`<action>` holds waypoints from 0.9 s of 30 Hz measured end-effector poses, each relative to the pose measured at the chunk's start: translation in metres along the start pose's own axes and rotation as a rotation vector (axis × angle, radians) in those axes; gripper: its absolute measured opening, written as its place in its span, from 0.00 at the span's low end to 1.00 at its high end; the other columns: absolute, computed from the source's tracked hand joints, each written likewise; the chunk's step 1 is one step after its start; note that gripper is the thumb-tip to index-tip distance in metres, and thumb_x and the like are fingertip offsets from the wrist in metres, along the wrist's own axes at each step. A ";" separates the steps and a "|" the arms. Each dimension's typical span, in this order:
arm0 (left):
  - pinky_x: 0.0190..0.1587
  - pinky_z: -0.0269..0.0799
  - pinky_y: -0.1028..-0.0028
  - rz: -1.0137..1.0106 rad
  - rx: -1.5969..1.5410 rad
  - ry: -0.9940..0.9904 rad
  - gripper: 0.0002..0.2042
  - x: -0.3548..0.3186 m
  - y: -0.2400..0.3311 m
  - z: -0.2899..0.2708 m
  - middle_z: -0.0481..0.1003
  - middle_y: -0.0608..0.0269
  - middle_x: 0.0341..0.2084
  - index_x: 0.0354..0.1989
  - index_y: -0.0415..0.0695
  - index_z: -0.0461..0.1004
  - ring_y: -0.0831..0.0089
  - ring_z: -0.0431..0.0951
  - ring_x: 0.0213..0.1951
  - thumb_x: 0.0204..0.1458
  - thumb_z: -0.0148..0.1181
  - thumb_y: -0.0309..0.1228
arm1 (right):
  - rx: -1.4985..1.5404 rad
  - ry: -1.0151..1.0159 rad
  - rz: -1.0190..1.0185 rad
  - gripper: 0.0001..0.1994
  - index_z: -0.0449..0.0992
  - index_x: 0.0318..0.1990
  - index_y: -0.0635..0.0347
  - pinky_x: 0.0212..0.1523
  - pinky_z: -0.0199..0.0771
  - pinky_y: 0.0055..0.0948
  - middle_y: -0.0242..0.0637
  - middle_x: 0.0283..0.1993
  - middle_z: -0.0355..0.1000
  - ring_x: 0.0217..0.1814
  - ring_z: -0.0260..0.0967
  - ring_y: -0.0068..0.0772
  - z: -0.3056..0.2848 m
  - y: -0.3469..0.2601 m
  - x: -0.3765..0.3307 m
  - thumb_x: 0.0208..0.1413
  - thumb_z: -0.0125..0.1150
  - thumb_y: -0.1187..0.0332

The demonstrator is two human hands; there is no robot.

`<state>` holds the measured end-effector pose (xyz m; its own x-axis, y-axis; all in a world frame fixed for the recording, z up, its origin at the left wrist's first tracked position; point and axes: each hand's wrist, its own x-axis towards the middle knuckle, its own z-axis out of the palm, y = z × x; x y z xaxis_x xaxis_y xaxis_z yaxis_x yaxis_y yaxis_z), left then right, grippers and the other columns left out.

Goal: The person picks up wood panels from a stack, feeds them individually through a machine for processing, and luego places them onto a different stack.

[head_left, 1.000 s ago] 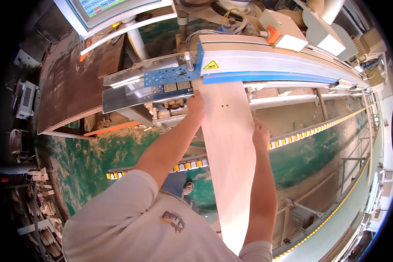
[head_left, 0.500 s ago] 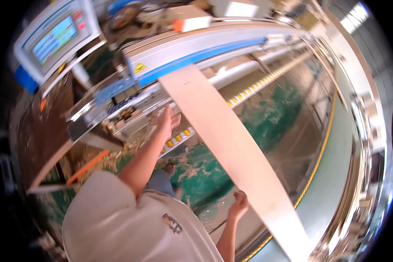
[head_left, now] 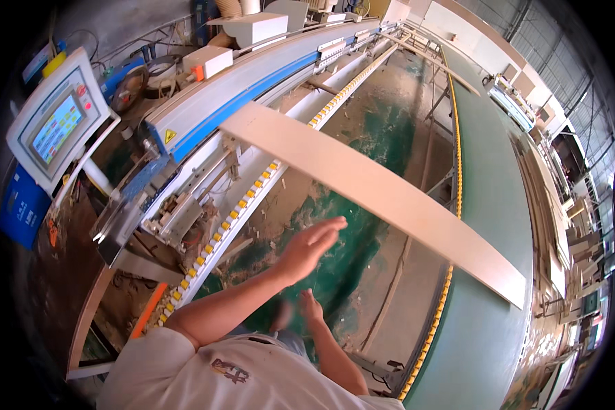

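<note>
A long, light wood-coloured board (head_left: pixel 362 174) lies crosswise, its far left end at the blue-edged machine and its near right end on the green belt. My left hand (head_left: pixel 311 251) is raised over the floor, fingers stretched out and nothing in it, a little short of the board's near edge. Lower down and closer to my body is my right hand (head_left: pixel 311 309). It is apart from the board and appears open and without anything in it, though its fingers are seen foreshortened.
Yellow-and-white roller rail (head_left: pixel 229 222) runs under the board's left part. A green conveyor belt (head_left: pixel 485 205) with yellow edging stretches along the right. At the left stand a control panel (head_left: pixel 55 126) and the machine's long grey beam (head_left: pixel 205 102). Stacked boards (head_left: pixel 543 205) lie beyond the belt.
My right hand has let go of the board's edge and drawn back toward my body. My left hand has moved from beside the machine to the right. The view has turned too.
</note>
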<state>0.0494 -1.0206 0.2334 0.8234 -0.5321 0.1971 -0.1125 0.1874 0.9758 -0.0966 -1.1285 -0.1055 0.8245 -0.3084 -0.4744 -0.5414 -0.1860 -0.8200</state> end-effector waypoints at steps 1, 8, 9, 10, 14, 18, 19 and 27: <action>0.68 0.58 0.68 0.027 0.075 -0.075 0.21 -0.021 -0.006 0.005 0.71 0.57 0.62 0.59 0.46 0.75 0.64 0.67 0.66 0.65 0.52 0.45 | -0.216 -0.063 -0.161 0.26 0.67 0.64 0.55 0.62 0.67 0.43 0.45 0.61 0.70 0.62 0.68 0.44 0.010 -0.005 -0.026 0.66 0.49 0.49; 0.68 0.58 0.54 -0.251 0.606 0.057 0.30 -0.267 -0.233 -0.086 0.67 0.49 0.64 0.62 0.46 0.70 0.54 0.64 0.67 0.57 0.57 0.52 | 1.275 -0.302 0.141 0.38 0.65 0.66 0.63 0.75 0.47 0.51 0.47 0.71 0.62 0.71 0.59 0.47 0.058 -0.124 -0.178 0.69 0.27 0.37; 0.62 0.68 0.59 -0.430 0.919 0.267 0.28 -0.313 -0.276 -0.118 0.72 0.47 0.58 0.61 0.45 0.72 0.51 0.71 0.61 0.56 0.56 0.50 | 1.370 -0.392 0.095 0.38 0.66 0.65 0.64 0.75 0.48 0.51 0.48 0.69 0.64 0.72 0.59 0.49 0.058 -0.138 -0.216 0.69 0.27 0.37; 0.59 0.71 0.56 -0.485 1.190 -0.178 0.28 -0.389 -0.329 -0.212 0.76 0.48 0.55 0.59 0.45 0.74 0.48 0.75 0.57 0.56 0.55 0.50 | 1.456 -0.555 0.067 0.39 0.67 0.64 0.65 0.74 0.48 0.51 0.49 0.67 0.67 0.73 0.59 0.50 0.066 -0.146 -0.247 0.69 0.28 0.37; 0.52 0.76 0.57 -1.059 0.840 -0.217 0.27 -0.638 -0.326 -0.254 0.77 0.37 0.49 0.47 0.40 0.81 0.45 0.80 0.48 0.49 0.61 0.52 | 0.410 -0.297 -0.042 0.31 0.76 0.56 0.65 0.68 0.62 0.50 0.48 0.63 0.72 0.68 0.66 0.54 0.041 -0.034 -0.329 0.69 0.44 0.43; 0.48 0.77 0.57 -1.323 0.260 -0.385 0.17 -0.786 -0.248 -0.244 0.78 0.41 0.45 0.42 0.40 0.82 0.45 0.81 0.42 0.55 0.57 0.42 | -0.950 -0.129 -0.069 0.21 0.79 0.55 0.53 0.52 0.76 0.46 0.44 0.51 0.80 0.55 0.76 0.51 0.020 0.091 -0.410 0.62 0.56 0.51; 0.47 0.76 0.56 -1.212 0.366 -0.392 0.17 -0.805 -0.238 -0.228 0.79 0.41 0.44 0.42 0.40 0.81 0.45 0.81 0.41 0.55 0.56 0.41 | -0.687 -0.107 0.128 0.20 0.79 0.55 0.51 0.53 0.76 0.45 0.44 0.52 0.79 0.55 0.76 0.50 0.018 0.130 -0.422 0.62 0.56 0.52; 0.49 0.73 0.61 -0.766 0.213 -0.028 0.19 -0.806 -0.222 -0.102 0.81 0.49 0.40 0.48 0.39 0.80 0.57 0.80 0.42 0.60 0.56 0.43 | -0.916 -0.671 0.215 0.20 0.81 0.51 0.50 0.58 0.72 0.39 0.42 0.53 0.78 0.57 0.74 0.45 -0.004 0.354 -0.509 0.62 0.52 0.50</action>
<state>-0.5329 -0.5487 -0.1514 0.7007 -0.4705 -0.5363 0.3725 -0.3998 0.8375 -0.7086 -1.0412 -0.1531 0.4742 0.0908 -0.8757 -0.3710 -0.8814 -0.2923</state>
